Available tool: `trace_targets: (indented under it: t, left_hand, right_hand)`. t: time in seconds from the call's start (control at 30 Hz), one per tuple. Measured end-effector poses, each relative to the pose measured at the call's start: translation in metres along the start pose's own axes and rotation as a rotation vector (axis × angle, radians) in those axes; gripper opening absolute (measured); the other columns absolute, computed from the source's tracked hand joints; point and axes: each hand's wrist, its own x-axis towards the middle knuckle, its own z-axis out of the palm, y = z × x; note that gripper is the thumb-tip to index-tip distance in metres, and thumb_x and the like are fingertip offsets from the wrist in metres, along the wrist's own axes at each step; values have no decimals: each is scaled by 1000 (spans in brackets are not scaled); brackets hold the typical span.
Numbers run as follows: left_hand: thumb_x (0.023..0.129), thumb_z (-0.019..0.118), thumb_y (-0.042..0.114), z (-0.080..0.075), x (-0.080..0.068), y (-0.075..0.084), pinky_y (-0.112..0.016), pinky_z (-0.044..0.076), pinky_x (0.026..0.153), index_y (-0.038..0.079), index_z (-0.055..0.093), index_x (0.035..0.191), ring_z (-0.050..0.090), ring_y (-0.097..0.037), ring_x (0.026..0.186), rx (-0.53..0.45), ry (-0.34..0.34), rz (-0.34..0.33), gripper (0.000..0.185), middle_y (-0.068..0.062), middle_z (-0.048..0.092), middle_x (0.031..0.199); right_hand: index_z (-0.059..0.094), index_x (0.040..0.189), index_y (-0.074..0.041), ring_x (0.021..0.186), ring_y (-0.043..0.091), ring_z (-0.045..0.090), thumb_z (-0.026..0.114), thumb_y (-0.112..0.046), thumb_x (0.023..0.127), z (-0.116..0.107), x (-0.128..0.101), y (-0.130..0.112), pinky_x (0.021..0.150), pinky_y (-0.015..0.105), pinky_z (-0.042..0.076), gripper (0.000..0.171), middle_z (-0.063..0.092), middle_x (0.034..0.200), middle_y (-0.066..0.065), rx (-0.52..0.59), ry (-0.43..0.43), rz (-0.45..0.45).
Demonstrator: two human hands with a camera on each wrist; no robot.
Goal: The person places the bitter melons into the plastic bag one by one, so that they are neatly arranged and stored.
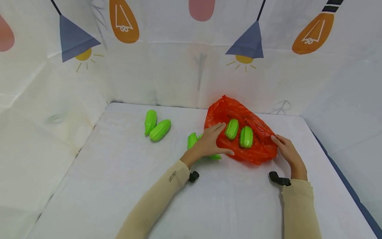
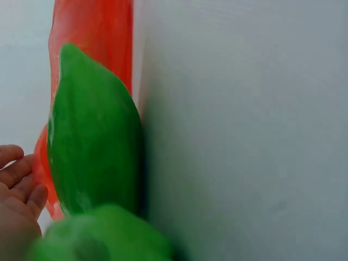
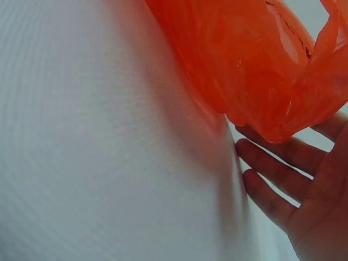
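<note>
An orange-red plastic bag point(image 1: 262, 154) lies spread on the table, with two glossy green squash-like pieces point(image 1: 231, 129) on it. My left hand point(image 1: 209, 141) reaches over the bag's left side, fingers and thumb spread apart, nothing between them. Partly hidden under that hand and wrist lie more green pieces point(image 1: 192, 140); in the left wrist view one green piece point(image 2: 95, 136) stands large before the bag. At the bag's right edge, my right hand point(image 1: 289, 152) pinches the plastic near the thumb. Its other fingers point(image 3: 274, 171) extend below the bag's edge in the right wrist view.
Two more green pieces point(image 1: 160, 130) lie side by side at the back left of the white-covered table point(image 1: 119, 186). A white curtain point(image 1: 167, 76) printed with lamps and bulbs hangs behind the table. Black wrist devices point(image 1: 279, 179) sit at both cuffs.
</note>
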Motion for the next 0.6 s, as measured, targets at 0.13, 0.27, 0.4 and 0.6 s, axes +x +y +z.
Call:
trace_targets:
  t: [0.13, 0.27, 0.4, 0.6]
  left_hand:
    - [73, 75, 64, -3, -8, -7, -47, 28, 120, 11, 24, 156, 25, -21, 148, -18, 9, -29, 111, -3, 27, 161]
    - [72, 77, 63, -6, -14, -13, -47, 30, 119, 11, 26, 156, 26, -21, 148, -37, 19, -42, 111, -3, 27, 161]
    - [72, 76, 64, -8, -16, -16, -48, 28, 120, 11, 26, 156, 25, -21, 148, -39, 20, -20, 111, -3, 27, 161]
    - [72, 76, 65, -14, -21, -26, -51, 22, 121, 14, 25, 156, 22, -21, 149, -47, -24, -12, 110, -1, 24, 162]
  right_hand:
    - [18, 151, 9, 140, 55, 18, 32, -49, 104, 1, 0, -2, 110, 73, 19, 75, 22, 152, 38, 2, -5, 10]
    - [19, 151, 8, 140, 54, 18, 32, -51, 103, 0, 0, -3, 110, 73, 19, 77, 22, 152, 37, -4, -1, 16]
    - [18, 152, 8, 141, 54, 17, 32, -51, 103, 0, -1, -3, 109, 74, 19, 78, 21, 153, 37, 7, -6, 27]
    - [12, 153, 5, 142, 54, 12, 32, -53, 103, 1, 0, -1, 110, 74, 17, 79, 16, 155, 36, 27, -27, 57]
